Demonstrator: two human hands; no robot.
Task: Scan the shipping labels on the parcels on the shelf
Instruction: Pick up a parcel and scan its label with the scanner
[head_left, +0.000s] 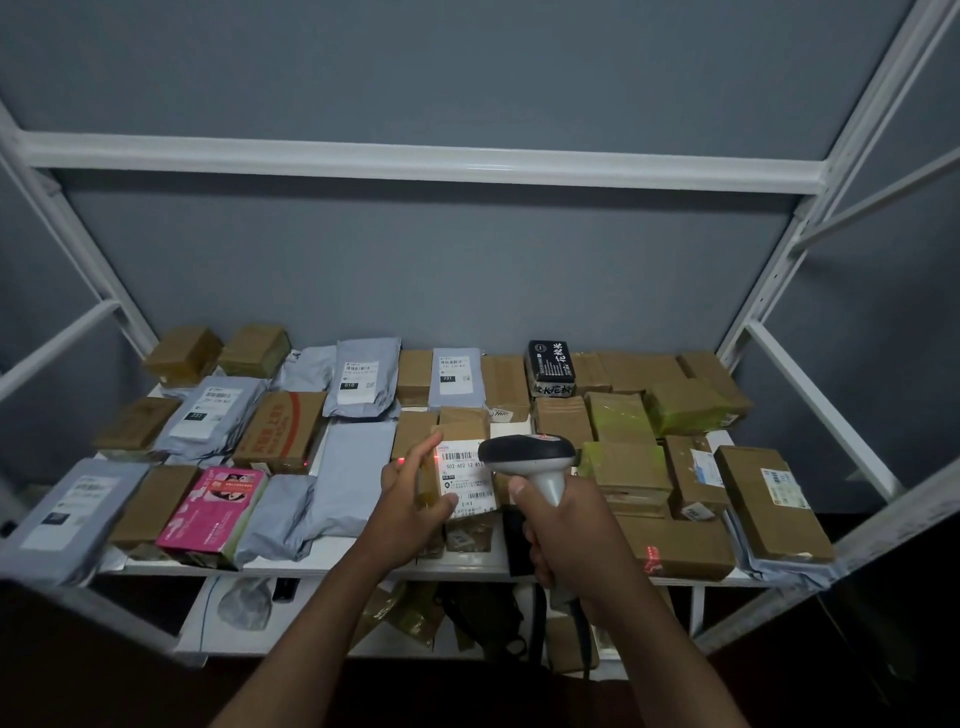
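From the head view, the right hand (558, 525) is gripping the pale handle of a barcode scanner (535, 457), fingers wrapped round it, and the scanner's dark head is pointing left at a white shipping label (466, 475). The label is sitting on a brown parcel (460, 431) that the left hand (415, 491) is holding up at the front middle of the shelf (467, 566), thumb lying over the label's lower left corner and fingers stretching up along the parcel's left edge. A thin red scan line is glowing across the label's barcode, and a red dot is showing on the left hand's fingers.

Around this parcel, many others are lying flat on the shelf. A pink box (213, 506) is resting near the front left, between a brown carton and a grey mailer bag (353, 475). A black box with white lettering (550, 369) is standing toward the back, right of centre. Brown cartons, some wrapped in greenish tape, are crowding the right side. The white metal shelf frame (415, 161) is rising against a grey wall. Below the shelf, dim packages are lying on a lower level; details there are too dark to tell.
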